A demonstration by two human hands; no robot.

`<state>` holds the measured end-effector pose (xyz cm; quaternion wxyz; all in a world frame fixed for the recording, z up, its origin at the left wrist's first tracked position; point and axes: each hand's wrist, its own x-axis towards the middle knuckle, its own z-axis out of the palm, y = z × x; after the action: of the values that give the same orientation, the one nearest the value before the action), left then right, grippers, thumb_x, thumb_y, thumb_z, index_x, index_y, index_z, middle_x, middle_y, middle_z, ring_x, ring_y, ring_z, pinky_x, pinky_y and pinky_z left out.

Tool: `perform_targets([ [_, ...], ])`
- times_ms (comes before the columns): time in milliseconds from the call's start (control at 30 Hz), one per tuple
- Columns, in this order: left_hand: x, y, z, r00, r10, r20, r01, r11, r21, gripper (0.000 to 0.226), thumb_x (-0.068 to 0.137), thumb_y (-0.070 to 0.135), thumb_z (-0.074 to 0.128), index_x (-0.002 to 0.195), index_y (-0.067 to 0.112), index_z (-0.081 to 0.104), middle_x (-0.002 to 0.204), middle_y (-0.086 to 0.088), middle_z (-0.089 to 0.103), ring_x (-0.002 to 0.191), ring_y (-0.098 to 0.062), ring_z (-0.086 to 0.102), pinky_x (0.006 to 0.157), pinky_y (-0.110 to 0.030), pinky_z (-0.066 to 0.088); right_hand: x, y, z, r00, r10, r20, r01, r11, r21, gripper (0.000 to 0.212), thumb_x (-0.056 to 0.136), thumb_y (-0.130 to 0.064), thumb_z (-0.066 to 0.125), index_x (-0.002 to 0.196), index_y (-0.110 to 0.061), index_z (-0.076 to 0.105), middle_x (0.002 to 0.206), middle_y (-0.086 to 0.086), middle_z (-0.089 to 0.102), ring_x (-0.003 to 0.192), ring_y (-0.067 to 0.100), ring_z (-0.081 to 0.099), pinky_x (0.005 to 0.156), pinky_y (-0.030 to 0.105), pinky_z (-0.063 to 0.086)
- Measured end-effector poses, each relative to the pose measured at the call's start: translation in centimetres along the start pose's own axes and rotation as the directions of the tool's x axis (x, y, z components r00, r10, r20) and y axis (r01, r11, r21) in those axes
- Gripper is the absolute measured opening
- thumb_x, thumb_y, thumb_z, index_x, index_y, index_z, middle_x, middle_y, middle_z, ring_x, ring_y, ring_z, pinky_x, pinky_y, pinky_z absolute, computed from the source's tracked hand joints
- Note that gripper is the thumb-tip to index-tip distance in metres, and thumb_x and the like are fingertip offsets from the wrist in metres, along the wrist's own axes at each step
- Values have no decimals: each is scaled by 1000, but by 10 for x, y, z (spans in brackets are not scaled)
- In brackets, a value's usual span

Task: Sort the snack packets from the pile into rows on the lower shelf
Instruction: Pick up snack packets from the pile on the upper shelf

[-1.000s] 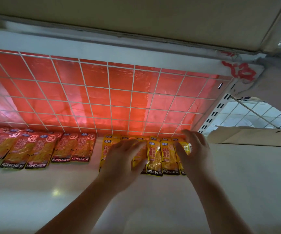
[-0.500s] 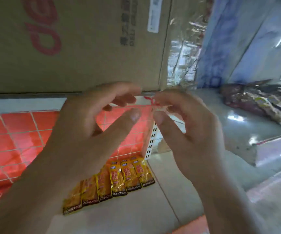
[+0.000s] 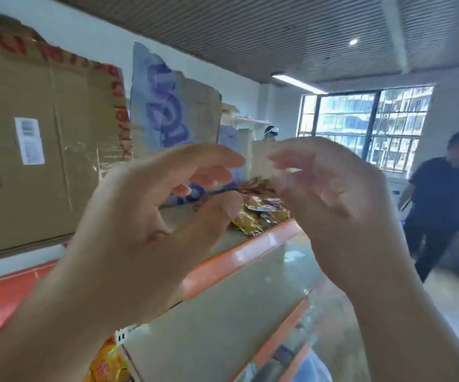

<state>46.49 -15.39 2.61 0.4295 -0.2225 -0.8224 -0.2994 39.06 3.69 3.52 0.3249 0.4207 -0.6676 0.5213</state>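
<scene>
A pile of yellow and brown snack packets (image 3: pixel 261 213) lies on the upper shelf (image 3: pixel 239 255), behind its orange front edge. My left hand (image 3: pixel 151 224) and my right hand (image 3: pixel 330 199) are raised side by side in front of the pile, fingers loosely curved, holding nothing. Both hands are blurred and short of the packets. Part of the pile is hidden behind my fingers. At the bottom left, a few yellow packets (image 3: pixel 107 365) of the sorted row on the lower shelf peek out below my left forearm.
Flattened cardboard boxes (image 3: pixel 43 150) lean against the wall behind the upper shelf. A person in dark clothes (image 3: pixel 443 205) walks in the aisle at the right. Windows fill the far wall. Lower shelf edges (image 3: pixel 283 340) run down to the right.
My view swung up from the lower shelf's packet rows to the upper shelf. Both hands left the yellow row and rose toward the pile.
</scene>
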Motion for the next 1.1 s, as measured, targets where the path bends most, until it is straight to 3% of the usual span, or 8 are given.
perform_targets([
  [67, 7, 15, 26, 994, 18, -106, -15, 1000, 27, 30, 88, 52, 64, 117, 53, 67, 109, 25, 73, 102, -3, 69, 84, -34, 52, 1, 6, -46, 1000, 3, -23, -4, 999, -35, 21, 85, -45, 62, 103, -37, 71, 105, -15, 71, 104, 9, 67, 84, 26, 51],
  [167, 39, 46, 67, 996, -2, -89, 0, 1000, -17, 32, 84, 61, 58, 115, 61, 64, 108, 36, 69, 102, 8, 64, 82, -27, 48, 5, 17, -114, 999, 15, -45, -19, 995, -97, 16, 87, -37, 64, 101, -39, 71, 103, -19, 71, 102, 3, 66, 79, 9, 46],
  [300, 66, 78, 126, 999, -17, -52, 22, 996, 91, 29, 85, 58, 59, 113, 67, 60, 111, 45, 62, 107, 24, 53, 80, -1, 38, 5, 35, -200, 998, 37, -49, -43, 989, -143, 16, 87, -37, 62, 100, -40, 71, 102, -20, 72, 104, 2, 66, 81, 14, 49],
  [533, 102, 89, 207, 996, -77, -48, 82, 990, 116, 33, 89, 57, 59, 121, 61, 58, 119, 48, 55, 105, 37, 40, 80, -7, 33, -2, 84, -293, 989, 115, -88, -130, 972, -197, 13, 87, -44, 65, 98, -42, 72, 98, -21, 72, 95, 0, 65, 72, 13, 43],
  [600, 113, 85, 227, 995, -85, -52, 90, 988, 123, 38, 89, 61, 56, 127, 57, 58, 119, 52, 52, 104, 40, 37, 80, -8, 33, -3, 102, -307, 985, 157, -75, -170, 964, -203, 9, 92, -40, 72, 100, -43, 72, 100, -18, 72, 93, 2, 64, 73, 19, 43],
  [733, 132, 66, 265, 994, -108, -13, 109, 984, 142, 46, 90, 62, 53, 135, 53, 53, 111, 64, 42, 104, 43, 31, 79, -8, 33, 2, 144, -318, 982, 184, -42, -189, 956, -227, 19, 91, -30, 71, 101, -47, 70, 100, -30, 66, 95, -6, 62, 71, 6, 43],
  [833, 147, 43, 288, 994, -112, 1, 110, 983, 148, 50, 86, 69, 50, 134, 56, 52, 115, 62, 43, 111, 39, 35, 85, -7, 32, 11, 183, -316, 978, 205, -24, -206, 956, -211, 24, 90, -28, 73, 103, -47, 69, 100, -28, 66, 96, -1, 63, 77, 18, 48],
  [1100, 194, -56, 360, 980, -200, 25, 192, 965, 178, 57, 83, 77, 52, 138, 64, 41, 112, 53, 47, 106, 33, 42, 81, -10, 38, 65, 320, -287, 975, 162, 149, -109, 943, -314, 30, 91, -27, 72, 103, -53, 64, 112, -47, 54, 104, -16, 55, 75, 4, 44],
])
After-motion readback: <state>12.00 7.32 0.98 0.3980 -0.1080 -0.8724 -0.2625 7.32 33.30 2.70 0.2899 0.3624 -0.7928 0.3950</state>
